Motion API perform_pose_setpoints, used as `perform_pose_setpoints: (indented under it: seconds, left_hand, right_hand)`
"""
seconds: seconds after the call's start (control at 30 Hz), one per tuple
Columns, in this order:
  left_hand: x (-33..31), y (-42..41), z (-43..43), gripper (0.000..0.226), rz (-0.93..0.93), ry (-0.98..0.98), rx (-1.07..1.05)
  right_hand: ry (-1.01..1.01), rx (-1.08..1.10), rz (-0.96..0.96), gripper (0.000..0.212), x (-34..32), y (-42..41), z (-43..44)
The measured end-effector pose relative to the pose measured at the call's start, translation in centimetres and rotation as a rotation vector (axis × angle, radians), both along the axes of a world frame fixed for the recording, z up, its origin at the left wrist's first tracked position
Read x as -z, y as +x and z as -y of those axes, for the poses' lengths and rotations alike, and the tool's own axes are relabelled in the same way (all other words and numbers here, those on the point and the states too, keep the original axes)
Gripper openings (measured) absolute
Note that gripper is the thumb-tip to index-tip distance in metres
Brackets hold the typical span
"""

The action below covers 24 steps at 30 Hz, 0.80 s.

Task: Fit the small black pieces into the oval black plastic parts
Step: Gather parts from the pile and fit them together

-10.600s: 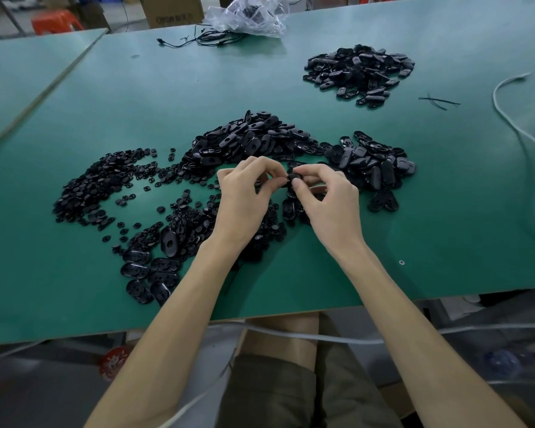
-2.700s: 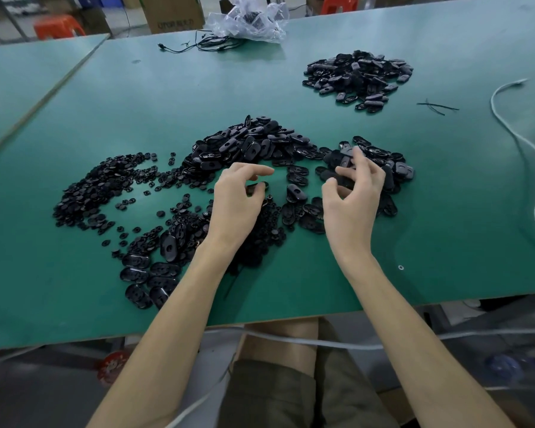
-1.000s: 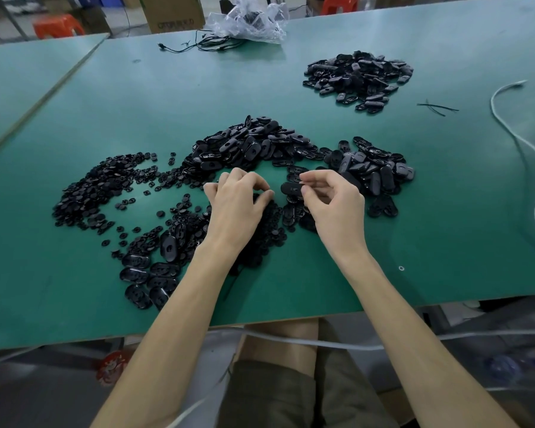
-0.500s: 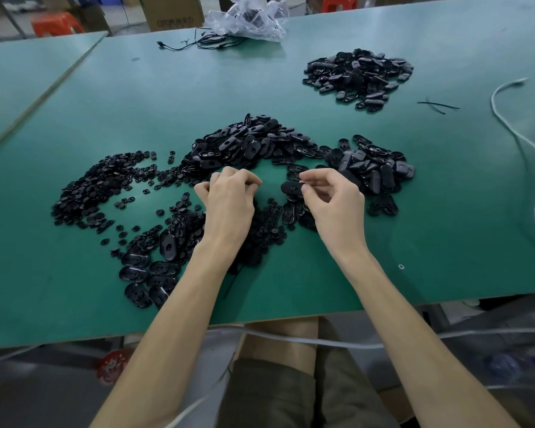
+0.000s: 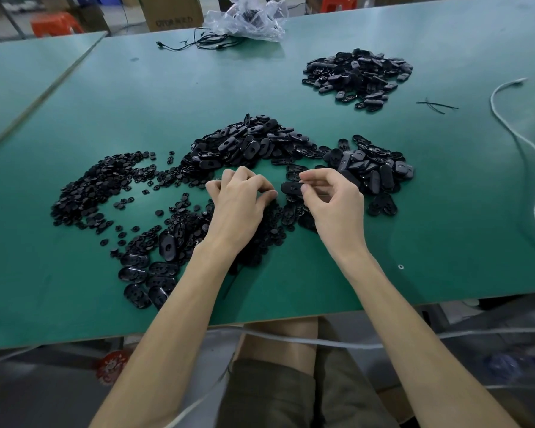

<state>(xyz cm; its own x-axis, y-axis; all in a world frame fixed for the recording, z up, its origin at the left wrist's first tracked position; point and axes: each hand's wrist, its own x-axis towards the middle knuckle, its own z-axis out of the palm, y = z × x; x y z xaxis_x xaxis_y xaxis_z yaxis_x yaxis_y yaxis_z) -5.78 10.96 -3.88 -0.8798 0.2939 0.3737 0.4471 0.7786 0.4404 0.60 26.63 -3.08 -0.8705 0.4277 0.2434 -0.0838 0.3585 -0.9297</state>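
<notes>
Rightward a touch since the earlier frame, my left hand (image 5: 238, 208) sat curled over the small black pieces (image 5: 271, 231); I couldn't tell whether it pinched one. My right hand (image 5: 334, 205) pinched an oval part (image 5: 291, 188) by its end, just beside the left thumb.

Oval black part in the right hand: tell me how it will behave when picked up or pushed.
Probably stiff: the oval black part keeps its shape pinched at one end by the right hand. Likely light, since a mere pinch carries it. Flat like those in the pile, it should slide rather than roll.
</notes>
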Motion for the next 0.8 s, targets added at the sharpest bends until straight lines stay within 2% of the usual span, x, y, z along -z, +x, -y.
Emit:
perform_pose_setpoints:
  seconds: [0.3,0.57,0.7,0.8]
  left_hand:
    - [-0.03,-0.06,-0.03,0.015,0.064,0.01,0.049]
    - [-0.27,0.08,0.01,0.023,0.093,0.013,0.009]
    - [-0.19,0.16,-0.21,0.027,-0.013,0.021,0.025]
    - [-0.2,0.2,-0.2,0.031,0.012,0.0,0.053]
  right_hand:
    - [-0.03,0.013,0.005,0.015,-0.08,0.03,-0.07]
    - [-0.026,0.017,-0.002,0.015,-0.09,0.05,-0.12]
    - [-0.027,0.013,-0.001,0.015,-0.08,0.06,-0.13]
    - [-0.019,0.013,0.003,0.015,-0.11,0.11,-0.13]
